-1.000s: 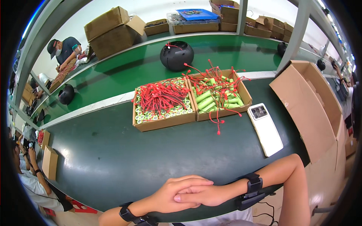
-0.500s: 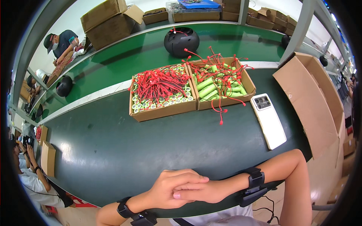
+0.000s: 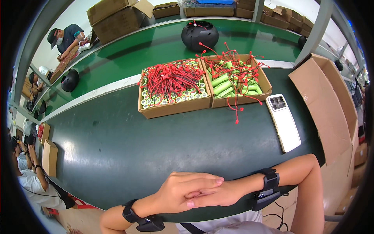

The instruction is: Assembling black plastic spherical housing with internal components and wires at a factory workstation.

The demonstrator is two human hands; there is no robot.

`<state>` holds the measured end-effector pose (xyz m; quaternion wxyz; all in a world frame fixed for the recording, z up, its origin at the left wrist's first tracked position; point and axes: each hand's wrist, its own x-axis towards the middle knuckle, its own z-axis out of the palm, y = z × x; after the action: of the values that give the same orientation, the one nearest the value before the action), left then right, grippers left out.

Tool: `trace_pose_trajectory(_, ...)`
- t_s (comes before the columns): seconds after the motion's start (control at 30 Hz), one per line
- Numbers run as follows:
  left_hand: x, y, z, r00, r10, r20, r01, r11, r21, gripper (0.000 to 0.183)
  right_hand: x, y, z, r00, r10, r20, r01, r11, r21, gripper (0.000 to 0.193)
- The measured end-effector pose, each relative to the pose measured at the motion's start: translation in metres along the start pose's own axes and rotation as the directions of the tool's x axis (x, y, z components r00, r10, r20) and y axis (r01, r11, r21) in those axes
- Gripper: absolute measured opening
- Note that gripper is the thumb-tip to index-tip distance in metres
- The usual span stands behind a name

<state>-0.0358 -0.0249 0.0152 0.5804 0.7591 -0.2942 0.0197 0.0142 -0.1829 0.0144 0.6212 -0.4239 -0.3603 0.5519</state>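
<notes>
Both hands are clasped together over the near edge of the dark green worktop [image 3: 117, 144]. My left hand [image 3: 177, 191] lies over my right hand [image 3: 224, 194], its fingers closed across the back of it. The right thumb presses against the left hand, while the other right fingers are mostly hidden beneath. Black strapped devices sit on both wrists. Beyond the hands are two cardboard trays: the left tray [image 3: 177, 106] holds upright green cylindrical battery cells under a heap of red and black leads; the right tray [image 3: 241, 100] holds green cells lying loose with red-plugged leads.
A white phone [image 3: 286, 126] lies right of the trays, beside a large open cardboard box [image 3: 321, 105]. Behind runs a green conveyor belt [image 3: 128, 64] carrying round black housings [image 3: 200, 36]. A metal post [image 3: 315, 33] rises at the right. Other people work at the left.
The view has shifted slightly, so the trays and phone sit a little farther right and higher. My hands stay clasped, with the left fingers moved slightly over the right hand.
</notes>
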Motion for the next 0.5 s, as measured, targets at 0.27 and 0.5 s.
trace_pose_trajectory(0.27, 0.003, 0.001, -0.002, 0.998, 0.019, -0.06, -0.022, 0.999, -0.049, 0.039, 0.005, -0.011, -0.021, 0.91, 0.339, 0.237, -0.337, 0.94, -0.053, 0.028)
trace_pose_trajectory(0.5, -0.001, -0.007, 0.002, 0.993, -0.034, -0.11, 0.022, 0.994, -0.109, 0.045, 0.009, -0.009, -0.018, 0.945, 0.25, 0.211, -0.248, 0.968, -0.037, 0.03)
